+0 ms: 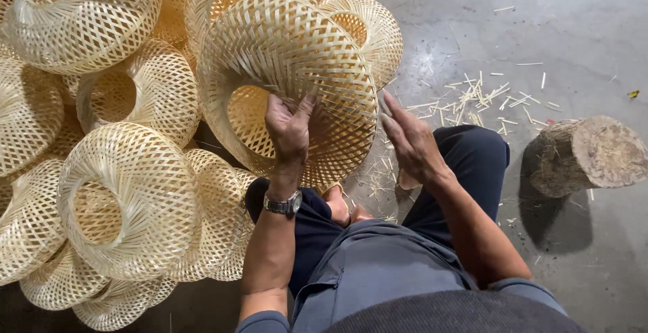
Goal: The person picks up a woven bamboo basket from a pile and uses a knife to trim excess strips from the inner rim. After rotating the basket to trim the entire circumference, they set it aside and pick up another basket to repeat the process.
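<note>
Baskets fill the left half of the floor: about ten woven ones lie heaped there, all pale bamboo in an open lattice, rounded like doughnuts with a hole in the middle. One big basket of the heap (128,198) lies near the person's left knee, its opening turned left. Some at the far left edge are cut off, so the count is rough.

One more basket (290,83) stands tilted on edge in the middle, leaning back against the heap, its round opening facing the person. It has the same diagonal crossed strips, tight and even, with a darker hollow inside. Its lower rim rests near the person's knees.

Left hand (289,127) reaches up with the forearm straight, a metal wristwatch (282,204) on the wrist, fingers hooked over the inner rim of the basket's opening; this grip is clenched on the weave. Right hand (412,144) is raised just beside the basket's right side, palm turned inward, fingers extended and loosely together; its grip is released, and I cannot tell whether the fingertips touch the weave.

Scraps (479,97) of cut bamboo strip lie scattered on the floor (580,29) right of the hands, too many to count. One stump (587,154) of rough wood lies on its side near the floor's right edge.
</note>
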